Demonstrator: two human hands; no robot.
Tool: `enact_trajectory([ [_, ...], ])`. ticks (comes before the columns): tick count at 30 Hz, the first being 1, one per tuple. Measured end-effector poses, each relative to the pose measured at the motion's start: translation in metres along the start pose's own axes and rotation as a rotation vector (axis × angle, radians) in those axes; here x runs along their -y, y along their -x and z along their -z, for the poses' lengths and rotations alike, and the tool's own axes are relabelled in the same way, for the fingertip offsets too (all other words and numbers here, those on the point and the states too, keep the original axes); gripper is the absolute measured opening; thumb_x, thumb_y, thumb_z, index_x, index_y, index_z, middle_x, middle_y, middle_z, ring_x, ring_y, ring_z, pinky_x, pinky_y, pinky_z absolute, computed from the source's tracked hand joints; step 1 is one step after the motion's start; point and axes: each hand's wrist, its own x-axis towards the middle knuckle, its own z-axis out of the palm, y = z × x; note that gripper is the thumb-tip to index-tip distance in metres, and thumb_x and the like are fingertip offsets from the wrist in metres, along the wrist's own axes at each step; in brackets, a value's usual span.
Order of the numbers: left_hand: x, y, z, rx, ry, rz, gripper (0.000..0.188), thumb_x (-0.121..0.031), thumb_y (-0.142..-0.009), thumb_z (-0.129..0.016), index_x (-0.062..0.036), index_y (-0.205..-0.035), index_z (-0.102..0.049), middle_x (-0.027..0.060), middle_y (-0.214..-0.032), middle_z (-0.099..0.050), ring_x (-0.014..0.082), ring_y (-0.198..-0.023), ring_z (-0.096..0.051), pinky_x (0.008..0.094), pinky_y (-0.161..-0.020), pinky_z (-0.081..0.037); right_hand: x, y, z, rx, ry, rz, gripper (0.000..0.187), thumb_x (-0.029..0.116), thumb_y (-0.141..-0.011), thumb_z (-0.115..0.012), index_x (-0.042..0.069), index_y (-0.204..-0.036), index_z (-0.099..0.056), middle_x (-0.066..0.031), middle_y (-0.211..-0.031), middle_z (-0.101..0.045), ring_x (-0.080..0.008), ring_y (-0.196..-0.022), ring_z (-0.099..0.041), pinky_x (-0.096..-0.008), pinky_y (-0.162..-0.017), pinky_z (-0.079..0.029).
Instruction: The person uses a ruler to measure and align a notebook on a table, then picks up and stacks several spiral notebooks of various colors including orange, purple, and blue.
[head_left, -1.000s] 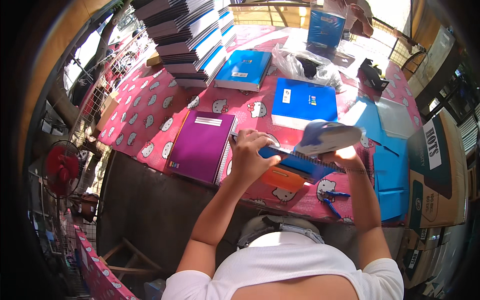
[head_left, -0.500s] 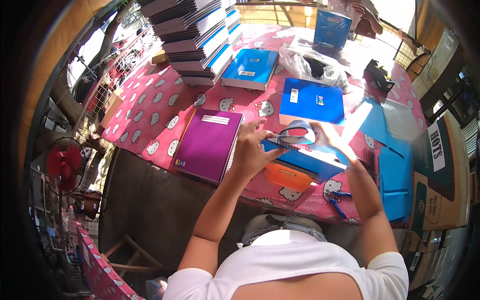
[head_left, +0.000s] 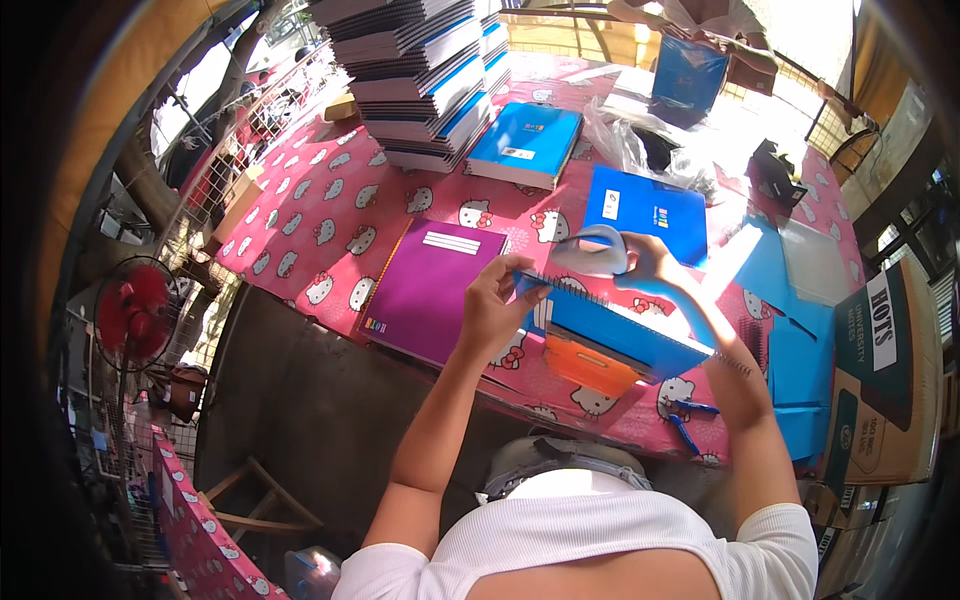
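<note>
Okay, quick note: the pale ring-like thing (head_left: 592, 252) has moved leftward along the coil edge over the last second, nearer the left hand (head_left: 497, 305), and we now see it just beyond that edge where half a second ago it overlapped it. We read that as the wire coil running along the edge being less covered now; whether ring and coil touch, we can't tell.

Left hand: thumb and fingers nearly together, pinching the left end of the blue spiral notebook (head_left: 640, 335). Right hand (head_left: 652, 265): fingers curled in on the ring's right side, gripping it; the exact finger placement is too blurry for us.

We have the notebook tilted, coil edge up, near the front of the worktop (head_left: 335, 215), right above an orange case (head_left: 590, 365); contact between those two is unclear. A tail of coil sticks out past its right end, in front of the right forearm. Blue-handled tool (head_left: 684, 434) lies nearby, untouched, purple notebook (head_left: 435, 285) flat to the left.
</note>
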Motion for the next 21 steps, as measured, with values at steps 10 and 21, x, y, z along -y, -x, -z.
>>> enact_trajectory([
  [10, 0.024, -0.008, 0.017, 0.007, 0.379, 0.138, 0.035, 0.007, -0.081, -0.066, -0.0033, -0.114, -0.064, 0.0065, -0.097, -0.069, 0.0109, -0.087, -0.064, 0.0231, -0.078, -0.053, 0.009, 0.043, -0.011, -0.027, -0.655, 0.203, 0.042, 0.011, -0.068, -0.071, 0.005, -0.108, -0.062, -0.0163, -0.094, -0.064, -0.0312, -0.086, -0.063, -0.0368, -0.075, -0.051],
  [21, 0.024, -0.014, 0.012, 0.007, 0.440, 0.184, 0.026, 0.008, -0.080, -0.066, -0.0008, -0.105, -0.068, 0.0093, -0.096, -0.070, 0.0131, -0.086, -0.066, 0.0227, -0.076, -0.054, 0.008, 0.006, -0.023, -0.054, 0.178, 0.071, 0.047, 0.020, -0.070, -0.071, 0.002, -0.112, -0.059, -0.0178, -0.107, -0.059, -0.0314, -0.098, -0.058, -0.0385, -0.082, -0.047],
])
